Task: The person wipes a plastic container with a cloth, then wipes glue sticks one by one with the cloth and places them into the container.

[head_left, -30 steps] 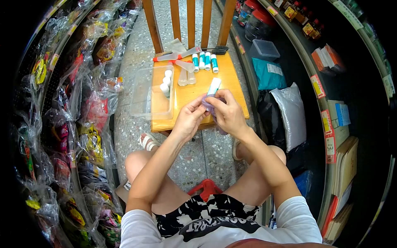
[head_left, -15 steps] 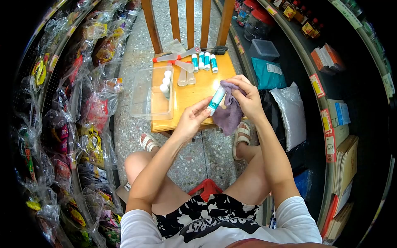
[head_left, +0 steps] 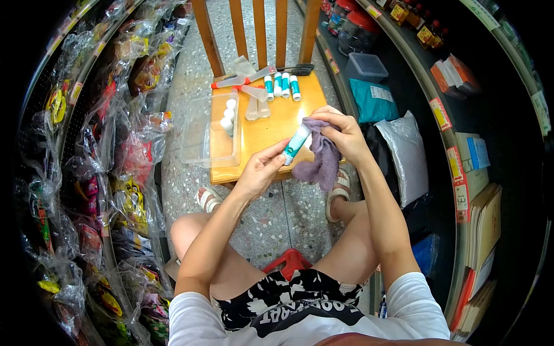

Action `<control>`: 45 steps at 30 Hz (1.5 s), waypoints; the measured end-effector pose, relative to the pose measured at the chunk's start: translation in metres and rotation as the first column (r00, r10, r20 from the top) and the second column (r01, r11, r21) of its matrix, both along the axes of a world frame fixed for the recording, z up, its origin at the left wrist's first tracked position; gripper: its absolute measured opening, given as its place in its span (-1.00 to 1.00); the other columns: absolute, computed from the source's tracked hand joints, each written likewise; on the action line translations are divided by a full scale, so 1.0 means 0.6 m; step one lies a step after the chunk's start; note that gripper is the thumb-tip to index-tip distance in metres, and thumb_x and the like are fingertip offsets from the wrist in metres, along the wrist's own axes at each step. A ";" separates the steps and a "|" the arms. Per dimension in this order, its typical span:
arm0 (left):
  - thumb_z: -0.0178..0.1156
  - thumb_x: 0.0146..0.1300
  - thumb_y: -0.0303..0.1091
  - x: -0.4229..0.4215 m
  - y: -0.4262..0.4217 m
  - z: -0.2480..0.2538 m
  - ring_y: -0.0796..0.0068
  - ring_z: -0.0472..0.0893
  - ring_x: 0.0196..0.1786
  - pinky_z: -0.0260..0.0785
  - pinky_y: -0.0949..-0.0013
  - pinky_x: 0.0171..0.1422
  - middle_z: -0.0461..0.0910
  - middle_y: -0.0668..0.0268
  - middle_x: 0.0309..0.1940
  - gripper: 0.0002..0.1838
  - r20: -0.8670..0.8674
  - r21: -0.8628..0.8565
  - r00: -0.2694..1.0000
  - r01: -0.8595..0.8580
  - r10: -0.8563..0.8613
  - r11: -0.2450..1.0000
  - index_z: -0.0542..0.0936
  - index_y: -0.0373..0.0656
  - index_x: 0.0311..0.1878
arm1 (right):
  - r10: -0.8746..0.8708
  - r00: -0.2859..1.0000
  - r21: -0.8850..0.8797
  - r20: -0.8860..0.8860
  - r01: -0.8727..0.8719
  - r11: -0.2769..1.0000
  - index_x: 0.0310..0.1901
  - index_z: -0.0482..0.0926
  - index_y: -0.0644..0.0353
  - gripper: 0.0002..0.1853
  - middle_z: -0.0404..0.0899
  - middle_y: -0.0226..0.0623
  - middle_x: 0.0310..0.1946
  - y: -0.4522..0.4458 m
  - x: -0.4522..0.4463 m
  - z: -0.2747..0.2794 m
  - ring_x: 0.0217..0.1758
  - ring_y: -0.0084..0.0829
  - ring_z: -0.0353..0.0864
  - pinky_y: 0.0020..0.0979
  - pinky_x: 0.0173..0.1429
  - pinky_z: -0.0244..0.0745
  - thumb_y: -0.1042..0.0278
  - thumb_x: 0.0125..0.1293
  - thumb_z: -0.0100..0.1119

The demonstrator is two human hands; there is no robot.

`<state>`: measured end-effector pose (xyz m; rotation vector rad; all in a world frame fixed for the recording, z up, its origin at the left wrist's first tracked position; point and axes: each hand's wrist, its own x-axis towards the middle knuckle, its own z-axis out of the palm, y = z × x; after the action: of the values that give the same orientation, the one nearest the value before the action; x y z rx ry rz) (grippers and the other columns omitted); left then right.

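My left hand [head_left: 264, 168] grips the lower end of a teal-and-white glue stick [head_left: 296, 144], tilted above the front part of a wooden chair seat [head_left: 271, 147]. A purple cloth [head_left: 323, 158] is bunched in my right hand [head_left: 341, 134], pressed around the glue stick's upper white end and hanging down below. Several similar glue sticks [head_left: 285, 85] stand towards the back of the seat. Clear bottles with red caps [head_left: 244, 81] lie near them. At the seat's left side, a clear plastic box [head_left: 199, 144] sits partly over the edge, beside white round pieces [head_left: 227, 118].
Bagged goods [head_left: 130, 196] fill the shelf on the left. On the right shelf are a teal packet [head_left: 369, 101], a silver-grey packet [head_left: 404, 153] and stacked envelopes [head_left: 485, 230]. Chair-back slats [head_left: 259, 34] rise behind the seat. A red stool [head_left: 288, 262] shows between my legs.
Both hands have shifted slightly left with the glue stick, which is lower at its bottom end. The purple cloth has changed its folds, its hanging part now bunched differently.
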<state>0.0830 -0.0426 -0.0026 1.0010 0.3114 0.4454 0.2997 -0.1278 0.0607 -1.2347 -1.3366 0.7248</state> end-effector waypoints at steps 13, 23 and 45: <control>0.13 0.41 -0.34 0.000 -0.010 -0.008 0.49 0.45 0.20 0.24 0.33 0.38 0.47 0.25 0.20 -0.44 0.088 -0.062 0.996 0.040 -0.035 0.997 0.28 -0.33 0.40 | 0.010 0.995 -0.067 -0.097 -0.016 0.998 -0.05 0.64 0.36 -0.70 0.58 -0.32 -0.16 0.003 -0.002 -0.010 -0.09 -0.50 0.57 -0.51 0.02 0.44 0.68 0.20 0.02; 0.06 0.45 -0.35 0.008 -0.006 -0.009 0.45 0.52 0.11 0.35 0.35 0.30 0.51 0.18 0.12 -0.49 0.131 -0.099 0.991 0.003 0.010 0.995 0.28 -0.32 0.39 | -0.122 0.971 -0.047 0.206 0.134 0.990 -0.07 0.64 0.33 -0.72 0.55 -0.28 -0.16 0.008 -0.005 -0.026 -0.09 -0.43 0.60 -0.48 0.00 0.49 0.69 0.20 0.06; -0.05 0.49 -0.41 0.022 0.010 0.005 0.47 0.56 0.02 0.48 0.43 0.15 0.52 0.19 0.06 -0.62 0.172 -0.358 0.969 -0.107 0.178 0.928 0.33 -0.30 0.30 | -0.253 0.807 0.319 0.534 0.085 0.944 -0.14 0.68 0.10 -0.68 0.53 -0.19 -0.17 0.017 -0.092 -0.035 -0.12 -0.18 0.61 -0.29 -0.08 0.56 0.61 0.05 0.19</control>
<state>0.0960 -0.0365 0.0003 0.5838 0.2691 0.5977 0.2446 -0.1173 0.0398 -1.3682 -1.7123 0.0073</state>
